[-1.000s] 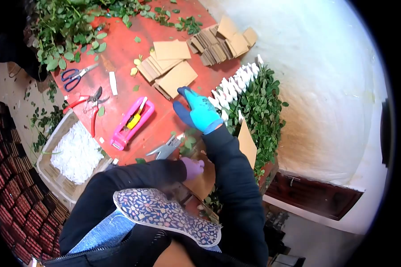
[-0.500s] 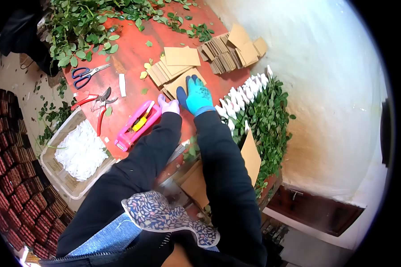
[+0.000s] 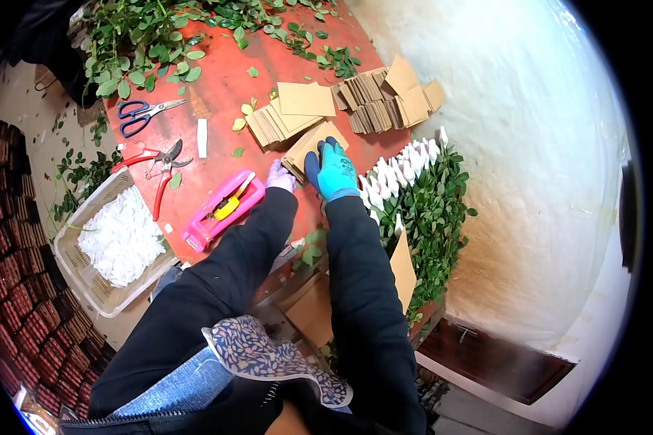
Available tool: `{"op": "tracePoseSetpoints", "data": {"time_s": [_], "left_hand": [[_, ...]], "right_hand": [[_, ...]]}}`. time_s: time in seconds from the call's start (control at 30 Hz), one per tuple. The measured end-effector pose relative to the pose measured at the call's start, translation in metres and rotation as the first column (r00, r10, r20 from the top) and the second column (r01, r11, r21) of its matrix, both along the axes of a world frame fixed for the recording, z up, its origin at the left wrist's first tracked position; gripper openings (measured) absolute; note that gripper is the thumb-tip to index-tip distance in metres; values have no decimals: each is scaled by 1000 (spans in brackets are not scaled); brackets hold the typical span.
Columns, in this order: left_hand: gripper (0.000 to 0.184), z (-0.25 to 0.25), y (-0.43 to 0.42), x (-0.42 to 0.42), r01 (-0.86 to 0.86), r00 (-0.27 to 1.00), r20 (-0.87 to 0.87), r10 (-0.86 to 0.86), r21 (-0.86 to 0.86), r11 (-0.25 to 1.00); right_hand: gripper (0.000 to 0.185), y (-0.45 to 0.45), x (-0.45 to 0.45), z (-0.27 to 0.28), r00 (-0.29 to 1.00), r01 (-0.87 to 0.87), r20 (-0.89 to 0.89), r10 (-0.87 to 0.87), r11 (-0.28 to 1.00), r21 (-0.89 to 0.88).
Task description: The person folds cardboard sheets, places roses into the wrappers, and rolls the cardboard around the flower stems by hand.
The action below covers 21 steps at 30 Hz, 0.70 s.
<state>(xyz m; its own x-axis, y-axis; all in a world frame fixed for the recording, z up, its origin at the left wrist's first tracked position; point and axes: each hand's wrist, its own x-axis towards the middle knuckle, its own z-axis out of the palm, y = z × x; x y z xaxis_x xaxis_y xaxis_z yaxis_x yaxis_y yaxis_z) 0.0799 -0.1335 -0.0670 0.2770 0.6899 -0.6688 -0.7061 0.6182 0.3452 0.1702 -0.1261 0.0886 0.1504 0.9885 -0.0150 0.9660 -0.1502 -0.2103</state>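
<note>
"How does the cardboard stack [image 3: 310,147] look?"
"Tan, flat-topped, edges layered; it's beyond and right of the pink stapler [image 3: 204,226]."
"The grip?"
"The right hand [image 3: 336,171] lies open on it, thumb spread. The left hand [image 3: 281,177] is at its near corner; whether it's pinching, I can't tell."
"Hidden?"
"Its right side, under the right hand."
</note>
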Motion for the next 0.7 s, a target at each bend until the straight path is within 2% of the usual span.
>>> {"op": "tracePoseSetpoints", "data": {"time_s": [0.03, 0.07, 0.13, 0.17, 0.2, 0.27, 0.33, 0.4, 0.43, 0.47, 0.5, 0.53, 0.6, 0.63, 0.7], "left_hand": [[74, 11, 0, -3, 0, 1000, 0, 0, 1, 1000], [77, 23, 0, -4, -3, 1000, 16, 4, -67, 998], [79, 32, 0, -4, -8, 999, 32, 12, -135, 991], [80, 28, 1, -3, 17, 998, 61, -8, -133, 991], [80, 26, 0, -4, 43, 995, 91, -31, -133, 990], [78, 21, 6, -3, 62, 992, 119, -45, -140, 988], [76, 16, 8, 0, 82, 987, 147, -60, -146, 986], [60, 14, 5, 5, 127, 990, -55, -129, -47, 991], [60, 26, -1, 3, 132, 989, -55, -135, -52, 990], [50, 33, -5, 4, 252, 859, -484, -169, 112, 961], [42, 38, -7, 5, 420, 570, -817, -83, 203, 885], [42, 36, -7, 8, 420, 569, -818, -84, 202, 885], [28, 31, -10, 13, 362, 338, -874, 349, 463, 809], [28, 17, -7, 16, 362, 338, -874, 350, 464, 808], [26, -1, 2, 18, 460, 402, -883, 242, 423, 781]], "right_hand": [[47, 0, 3, -1, 1000, 12, -2, -12, 999, 29], [47, 0, 8, -3, 1000, 15, 1, -15, 999, 28], [43, 0, 19, -8, 978, 105, -189, -85, 990, 98], [38, 1, 24, -11, 982, 85, -182, -50, 979, 188], [38, 2, 26, -13, 982, 85, -179, -52, 979, 185], [33, 3, 36, -24, 875, 290, -434, -216, 951, 111], [32, 4, 40, -27, 852, 326, -464, -242, 939, 110], [30, 3, 38, -18, 737, 400, -609, -294, 915, 42], [30, -2, 36, -10, 734, 405, -608, -302, 913, 37], [30, -4, 36, -8, 691, 451, -644, -328, 892, 30], [30, -5, 35, -6, 646, 494, -678, -351, 869, 20], [30, -5, 38, -11, 645, 494, -678, -352, 869, 19], [28, -7, 43, -22, 602, 535, -737, -307, 840, 88], [28, -8, 46, -28, 602, 535, -737, -306, 840, 89], [30, -12, 50, -35, 660, 489, -693, -291, 866, 102]]}}
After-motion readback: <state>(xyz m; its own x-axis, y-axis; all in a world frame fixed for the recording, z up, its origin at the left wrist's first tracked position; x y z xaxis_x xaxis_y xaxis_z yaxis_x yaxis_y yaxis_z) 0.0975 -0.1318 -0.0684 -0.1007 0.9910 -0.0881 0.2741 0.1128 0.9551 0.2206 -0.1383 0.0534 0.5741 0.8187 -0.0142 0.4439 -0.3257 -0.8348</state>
